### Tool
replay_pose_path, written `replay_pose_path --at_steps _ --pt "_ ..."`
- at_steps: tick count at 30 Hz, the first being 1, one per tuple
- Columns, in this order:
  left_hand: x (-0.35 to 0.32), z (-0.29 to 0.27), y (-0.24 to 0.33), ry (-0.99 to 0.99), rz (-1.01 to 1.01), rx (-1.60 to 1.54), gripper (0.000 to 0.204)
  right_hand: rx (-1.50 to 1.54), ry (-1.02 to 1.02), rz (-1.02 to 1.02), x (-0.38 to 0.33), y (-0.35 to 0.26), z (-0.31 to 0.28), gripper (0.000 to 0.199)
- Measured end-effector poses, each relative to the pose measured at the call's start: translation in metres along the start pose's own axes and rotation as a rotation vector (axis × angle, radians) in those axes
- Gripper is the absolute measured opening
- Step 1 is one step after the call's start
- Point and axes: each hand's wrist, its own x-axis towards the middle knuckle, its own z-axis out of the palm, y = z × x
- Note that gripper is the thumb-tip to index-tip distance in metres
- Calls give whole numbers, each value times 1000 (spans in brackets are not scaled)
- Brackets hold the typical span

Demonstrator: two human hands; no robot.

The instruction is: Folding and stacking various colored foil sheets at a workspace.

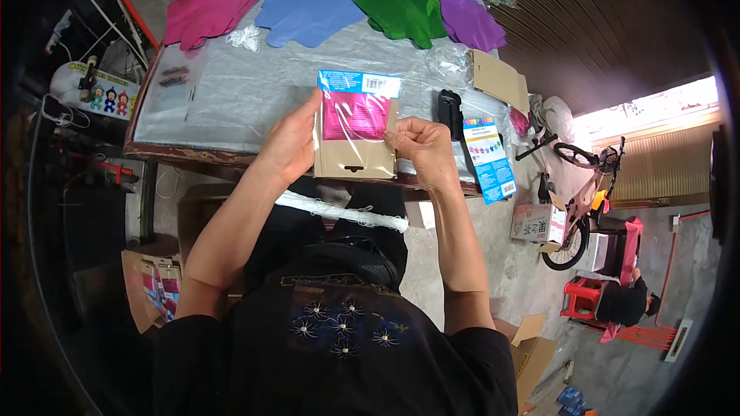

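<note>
A flat package (356, 152) is held up over the table's front edge, between both hands. It has a brown card backing, a clear shiny wrapper, a blue printed strip at the top and a folded pink piece inside. My left hand (291, 145) is closed on its left edge. My right hand (422, 150) pinches its right side near the lower corner of the pink piece. Right of that hand lie a blue and white printed card (489, 162) and a black device (449, 113) on the table. A bundle of white string (343, 213) lies across my lap.
The covered table (231, 104) holds stacks of star-like shiny pieces: pink (210, 9), light blue (308, 11), green (397, 11) and purple (470, 21). White string (245, 38) lies beside them. A box of packages (158, 285) stands lower left. Bicycles (574, 158) and another person (623, 302) are at right.
</note>
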Motion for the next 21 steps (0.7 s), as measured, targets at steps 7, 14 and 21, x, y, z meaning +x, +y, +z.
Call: replay_pose_path --at_steps 7,14,21 --pt "-3 0 -1 26 8 24 43 -19 8 -8 1 -4 2 10" --pt "-7 -5 -2 -6 173 285 29 46 -89 -26 -2 -5 -10 13" --pt "-15 12 -9 25 151 408 28 202 97 -122 5 -23 31 14"
